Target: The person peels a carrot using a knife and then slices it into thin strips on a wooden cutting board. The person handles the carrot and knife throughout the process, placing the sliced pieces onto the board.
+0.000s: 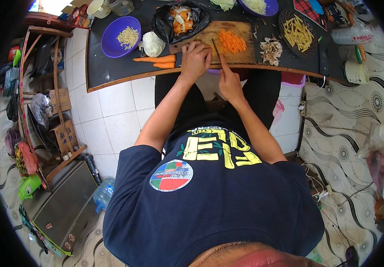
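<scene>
My right hand (230, 81) grips a knife (215, 48), its forefinger stretched along the back of the blade. The blade points away from me over a wooden cutting board (198, 33). Just left of the blade, my left hand (195, 60) is curled down on the board's near part. Carrot pieces show between its fingertips and the blade, mostly hidden by the fingers. To the right of the knife lies a heap of carrot strips (232, 42). Whole carrots (157, 60) rest on the dark table left of my left hand.
Behind the board sits a black plastic bag (160, 23) of peelings. Leftward are a white cabbage (154, 44) and a purple bowl (108, 38) with chopped pieces. Rightward lie garlic skins (271, 50), a dark basket (287, 43) of pale yellow sticks and a phone (324, 60).
</scene>
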Demonstrator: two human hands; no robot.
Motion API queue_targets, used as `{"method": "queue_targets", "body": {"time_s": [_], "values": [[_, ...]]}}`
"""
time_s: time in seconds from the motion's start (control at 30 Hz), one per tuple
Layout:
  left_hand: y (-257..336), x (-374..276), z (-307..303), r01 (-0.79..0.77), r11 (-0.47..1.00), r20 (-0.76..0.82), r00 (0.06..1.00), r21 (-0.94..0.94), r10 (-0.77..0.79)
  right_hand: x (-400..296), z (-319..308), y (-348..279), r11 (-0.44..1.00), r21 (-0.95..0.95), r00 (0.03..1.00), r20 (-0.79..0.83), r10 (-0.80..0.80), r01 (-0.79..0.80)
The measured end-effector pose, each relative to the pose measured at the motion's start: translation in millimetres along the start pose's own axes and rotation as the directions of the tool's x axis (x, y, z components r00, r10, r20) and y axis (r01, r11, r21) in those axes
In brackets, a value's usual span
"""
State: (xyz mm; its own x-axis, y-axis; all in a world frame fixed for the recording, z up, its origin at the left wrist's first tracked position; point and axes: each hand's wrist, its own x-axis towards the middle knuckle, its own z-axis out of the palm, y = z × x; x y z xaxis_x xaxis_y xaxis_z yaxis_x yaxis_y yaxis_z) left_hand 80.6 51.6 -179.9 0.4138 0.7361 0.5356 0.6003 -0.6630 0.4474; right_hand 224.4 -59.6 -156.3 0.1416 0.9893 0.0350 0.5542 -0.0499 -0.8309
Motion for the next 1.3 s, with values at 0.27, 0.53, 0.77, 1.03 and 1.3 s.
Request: {"method": "queue_targets", "body": {"time_s": [0.27,0.53,0.77,1.03,1.3], "values": [[-3,-1,2,0.039,0.998,0.001,0.999,-0.053,-0.039,-3,-3,-8,0.997,-0.057,0.994,0.096,0.056,-0.051],[-1,0,0,0.071,0.996,0.019,0.997,-0.05,-0.07,6,4,4,1.0,-0.031,1.0,0.023,0.001,-0.001],[-1,-7,-1,0.12,0.992,-0.001,0.993,-0.024,-0.12,0,-11,-11,0.984,0.024,0.978,0.12,0.172,-0.176],[0,-7,-1,0.169,0.984,0.032,0.985,-0.049,-0.168,-2,-11,-15,0.997,-0.042,0.992,0.111,0.063,-0.058],[-2,-7,2,0.165,0.985,0.023,0.986,-0.045,-0.164,4,-7,-1,0.999,0.002,0.994,0.093,0.053,-0.053]]}}
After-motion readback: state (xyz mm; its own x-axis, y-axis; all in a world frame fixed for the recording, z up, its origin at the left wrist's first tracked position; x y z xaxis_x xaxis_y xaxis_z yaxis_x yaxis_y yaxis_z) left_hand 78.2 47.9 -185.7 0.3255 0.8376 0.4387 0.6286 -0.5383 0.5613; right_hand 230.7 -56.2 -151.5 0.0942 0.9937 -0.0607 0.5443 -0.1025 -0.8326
